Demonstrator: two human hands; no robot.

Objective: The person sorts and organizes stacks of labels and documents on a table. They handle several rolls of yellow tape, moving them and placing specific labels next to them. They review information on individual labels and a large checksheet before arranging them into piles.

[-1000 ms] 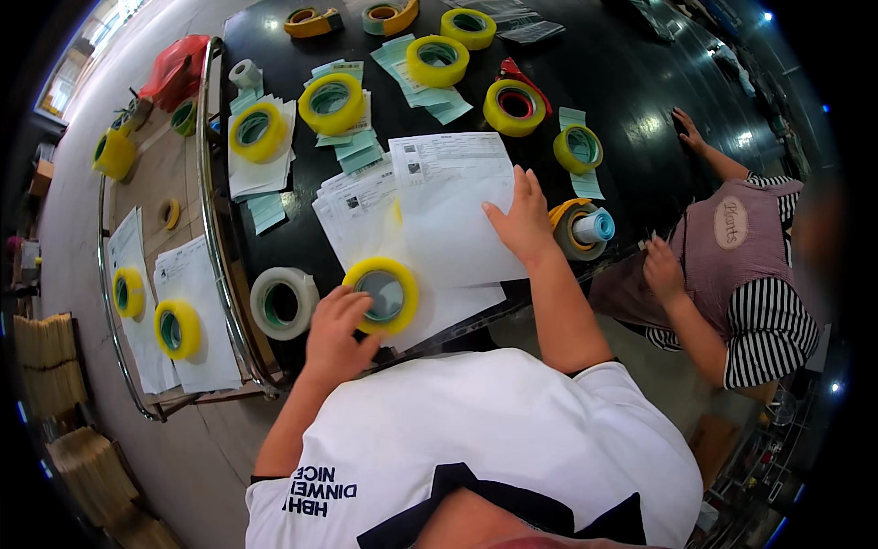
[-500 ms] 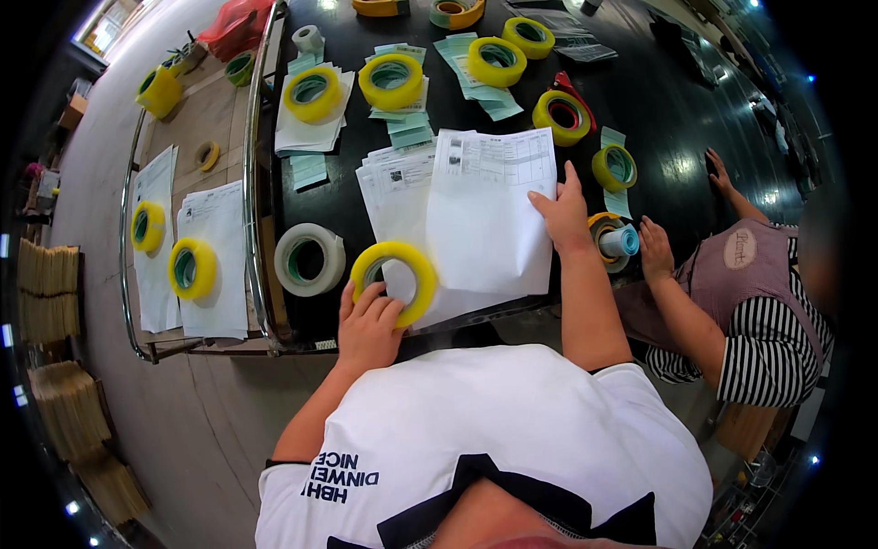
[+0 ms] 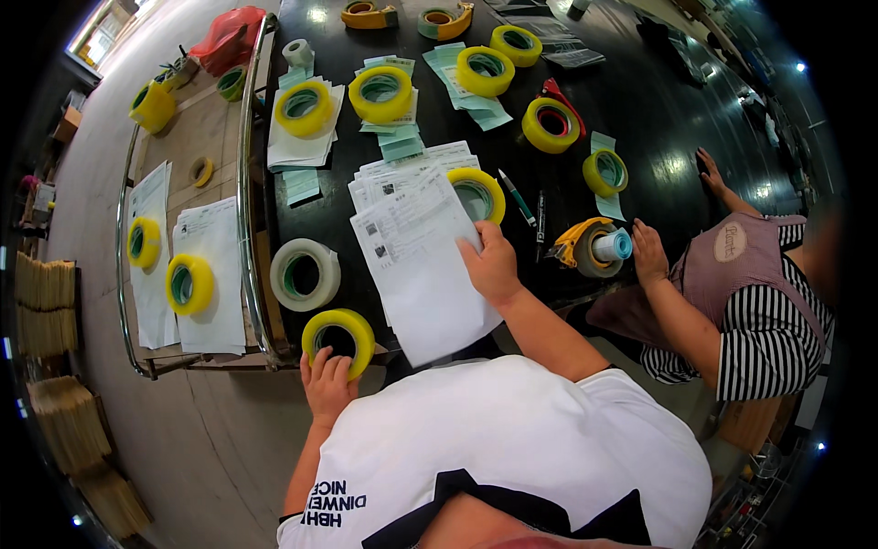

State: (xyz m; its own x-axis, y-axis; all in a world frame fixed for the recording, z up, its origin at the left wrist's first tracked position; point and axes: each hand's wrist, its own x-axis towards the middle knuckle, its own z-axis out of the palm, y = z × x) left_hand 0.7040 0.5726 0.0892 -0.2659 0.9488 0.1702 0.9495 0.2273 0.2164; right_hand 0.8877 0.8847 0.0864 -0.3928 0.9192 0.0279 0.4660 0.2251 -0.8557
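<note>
At the table's front edge my left hand (image 3: 327, 392) is closed on the lower rim of a roll of clear yellow tape (image 3: 365, 340), its fingers in the roll's hole. My right hand (image 3: 492, 267) pinches the right edge of a printed sheet of paper (image 3: 425, 293); whether several sheets are together I cannot tell. The sheet lies over a stack of printed papers (image 3: 462, 154), whose far edges show. Another yellow tape roll (image 3: 494, 188) sits just beyond my right hand, partly covered by the sheet. A whitish tape roll (image 3: 276, 274) stands left of the sheet.
More yellow tape rolls (image 3: 382, 94) lie on pale green slips (image 3: 401, 142). A pen (image 3: 518, 199), a black marker (image 3: 540, 218) and an orange tape dispenser (image 3: 569, 240) lie to the right. A co-worker's hand (image 3: 651, 252) touches the table's right side. A metal-railed cart (image 3: 245, 183) adjoins the left.
My left hand has drawn the yellow tape roll left and nearer, off the papers. My right hand has moved the sheet left and nearer, uncovering another tape roll, the pen and the marker.
</note>
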